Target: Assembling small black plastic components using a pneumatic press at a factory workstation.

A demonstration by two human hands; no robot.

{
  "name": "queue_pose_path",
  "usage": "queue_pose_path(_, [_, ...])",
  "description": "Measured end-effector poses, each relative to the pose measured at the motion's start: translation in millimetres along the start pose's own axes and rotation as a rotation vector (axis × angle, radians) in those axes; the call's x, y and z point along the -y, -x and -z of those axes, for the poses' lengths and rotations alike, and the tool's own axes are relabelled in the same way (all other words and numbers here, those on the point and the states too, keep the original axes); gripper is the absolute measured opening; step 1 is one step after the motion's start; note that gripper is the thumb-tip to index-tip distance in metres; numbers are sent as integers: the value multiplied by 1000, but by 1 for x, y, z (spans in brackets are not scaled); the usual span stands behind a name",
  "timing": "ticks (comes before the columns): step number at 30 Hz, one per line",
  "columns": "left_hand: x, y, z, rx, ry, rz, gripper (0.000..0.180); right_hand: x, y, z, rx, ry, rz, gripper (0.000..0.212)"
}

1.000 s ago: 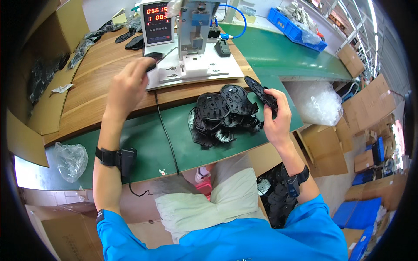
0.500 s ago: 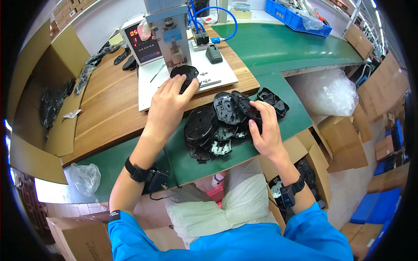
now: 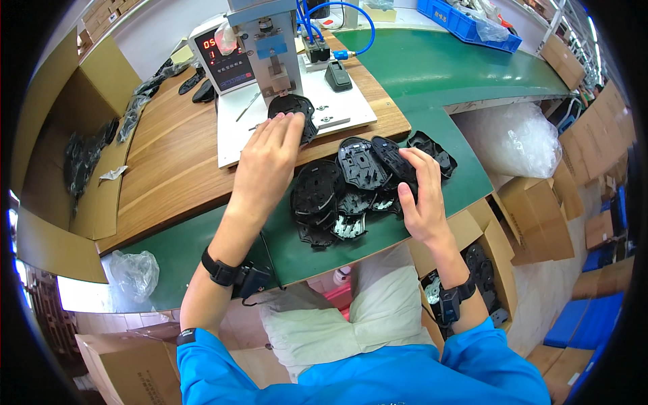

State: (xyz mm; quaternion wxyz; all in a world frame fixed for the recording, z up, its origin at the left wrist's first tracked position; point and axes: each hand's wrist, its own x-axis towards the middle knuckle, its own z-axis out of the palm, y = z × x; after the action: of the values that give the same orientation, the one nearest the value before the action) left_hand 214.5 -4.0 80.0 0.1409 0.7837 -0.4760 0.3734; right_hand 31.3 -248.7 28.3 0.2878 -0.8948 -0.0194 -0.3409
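Under the head of a metal bench press (image 3: 275, 57), a black plastic shell (image 3: 291, 106) lies tilted on the white base plate (image 3: 236, 145). My left hand (image 3: 268, 155) grips its near edge, fingers close together and thumb mostly hidden. On the green table's near part, my right hand (image 3: 425, 192) has curled fingers at the right edge of another black shell (image 3: 391, 158), thumb lower down. That shell leans on a pile of similar black shells (image 3: 316, 189), some with silvery inner parts. One more black shell (image 3: 432, 152) sits just beyond my right hand.
A control box (image 3: 223, 57) with red digits stands left of the press, blue air hoses (image 3: 368, 37) behind it. Open cartons flank me: one at left (image 3: 111, 81), one of black parts (image 3: 496, 270) at lower right. A blue crate (image 3: 466, 23) sits at the back.
My left hand has shifted slightly on the shell, and its thumb is now less visible. The shell under the press has turned a little. My right hand remains by the leaning shell.
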Motion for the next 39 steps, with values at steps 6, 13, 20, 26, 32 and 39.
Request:
queue_pose_path(6, [9, 2, 8, 83, 151, 144, 53, 0, -1, -2, -21, -18, -19, 51])
queue_pose_path(13, [10, 11, 0, -15, 124, 82, 50, 1, -2, -1, 36, 48, 9, 42])
queue_pose_path(20, [12, 16, -5, -7, 149, 110, 51, 3, -2, -1, 27, 121, 31, 43])
queue_pose_path(26, [15, 22, -5, 29, 161, 132, 53, 4, -3, -4, 39, 85, 43, 51])
queue_pose_path(32, [14, 17, 2, 9, 236, 128, 60, 2, -2, -3, 29, 104, 51, 54])
queue_pose_path(39, [11, 18, 1, 2, 189, 138, 65, 0, -1, -7, 40, 129, 25, 54])
